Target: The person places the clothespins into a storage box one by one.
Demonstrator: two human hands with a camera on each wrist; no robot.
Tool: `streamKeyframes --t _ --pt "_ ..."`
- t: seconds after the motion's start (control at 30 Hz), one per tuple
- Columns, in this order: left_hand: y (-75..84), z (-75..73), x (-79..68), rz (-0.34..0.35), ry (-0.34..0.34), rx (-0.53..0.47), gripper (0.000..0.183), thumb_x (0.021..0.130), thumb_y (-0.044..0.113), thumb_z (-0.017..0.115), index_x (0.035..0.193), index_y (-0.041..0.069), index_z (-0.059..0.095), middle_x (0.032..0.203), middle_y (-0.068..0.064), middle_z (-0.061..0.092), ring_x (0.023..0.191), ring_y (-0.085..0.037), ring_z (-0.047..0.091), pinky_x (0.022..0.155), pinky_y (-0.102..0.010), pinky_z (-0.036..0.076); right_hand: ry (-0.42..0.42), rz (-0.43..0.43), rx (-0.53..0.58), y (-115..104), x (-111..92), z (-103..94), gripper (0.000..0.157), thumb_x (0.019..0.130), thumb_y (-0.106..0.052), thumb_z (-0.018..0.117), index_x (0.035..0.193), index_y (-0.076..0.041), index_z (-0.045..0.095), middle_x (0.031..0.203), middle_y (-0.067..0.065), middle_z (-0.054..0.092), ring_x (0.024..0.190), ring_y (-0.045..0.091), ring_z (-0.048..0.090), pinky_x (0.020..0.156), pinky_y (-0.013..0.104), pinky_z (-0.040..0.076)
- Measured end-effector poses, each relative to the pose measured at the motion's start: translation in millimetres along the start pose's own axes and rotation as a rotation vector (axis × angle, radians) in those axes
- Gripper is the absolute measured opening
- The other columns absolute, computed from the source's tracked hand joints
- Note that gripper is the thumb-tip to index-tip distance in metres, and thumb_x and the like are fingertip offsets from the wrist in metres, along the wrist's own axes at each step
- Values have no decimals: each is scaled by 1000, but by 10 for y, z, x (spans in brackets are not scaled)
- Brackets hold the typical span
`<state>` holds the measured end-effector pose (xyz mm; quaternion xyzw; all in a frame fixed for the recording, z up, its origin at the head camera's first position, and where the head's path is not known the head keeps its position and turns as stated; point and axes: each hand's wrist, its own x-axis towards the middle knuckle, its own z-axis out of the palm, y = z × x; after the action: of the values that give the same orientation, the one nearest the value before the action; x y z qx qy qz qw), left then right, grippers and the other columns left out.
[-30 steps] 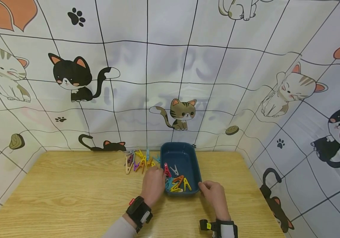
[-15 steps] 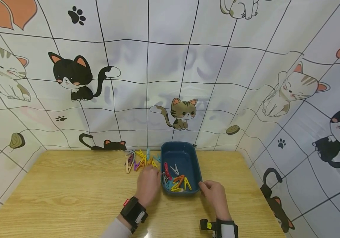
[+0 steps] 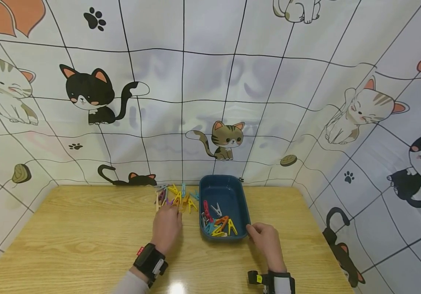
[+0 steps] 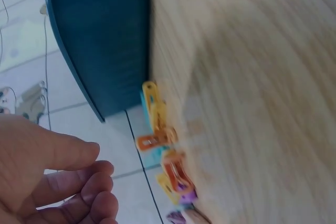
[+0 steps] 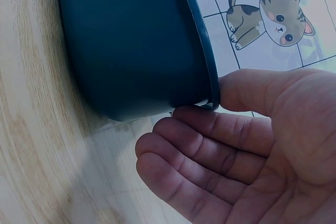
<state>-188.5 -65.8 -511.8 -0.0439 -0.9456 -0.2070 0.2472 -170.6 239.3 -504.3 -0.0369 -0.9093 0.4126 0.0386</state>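
A dark blue plastic bin (image 3: 225, 239) stands at the back of the table, with several clothespins in its near half, among them a yellow clothespin (image 3: 231, 227) and a red clothespin (image 3: 206, 209). My right hand (image 3: 267, 243) pinches the bin's rim at its near right corner; the right wrist view shows the thumb on the rim and fingers (image 5: 184, 137) below. Left of the bin, my left hand (image 3: 167, 229) is at the near edge of a pile of loose clothespins. In the left wrist view its fingers (image 4: 100, 187) are loosely bent with nothing between them.
The loose pile holds several colours: an orange clothespin (image 4: 176, 169), a yellow clothespin (image 3: 192, 205) beside the bin and a light blue clothespin (image 3: 183, 189). A cat-printed curtain (image 3: 151, 77) rises behind the wooden table (image 3: 96, 237).
My left hand has moved left from the bin's side to the pile. The red clothespin now lies inside the bin, let go by the left hand. The right hand has stayed put.
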Motion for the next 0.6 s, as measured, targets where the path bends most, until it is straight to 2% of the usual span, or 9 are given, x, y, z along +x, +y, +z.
streamKeyframes --t 0.37,0.6 --pt "-367 -51 79 -35 31 46 16 83 0 79 72 -5 70 67 -12 57 63 -32 59 57 -45 48 -2 9 -16 13 3 11 25 98 -16 67 77 -6 75 65 0 64 59 13 51 55 27 39" --pt "-589 -122 229 -36 54 39 24 84 -1 75 63 -3 64 62 -12 51 56 -30 54 52 -43 45 0 10 -15 12 0 6 25 98 -16 67 77 -6 75 66 0 64 60 13 50 56 28 39"
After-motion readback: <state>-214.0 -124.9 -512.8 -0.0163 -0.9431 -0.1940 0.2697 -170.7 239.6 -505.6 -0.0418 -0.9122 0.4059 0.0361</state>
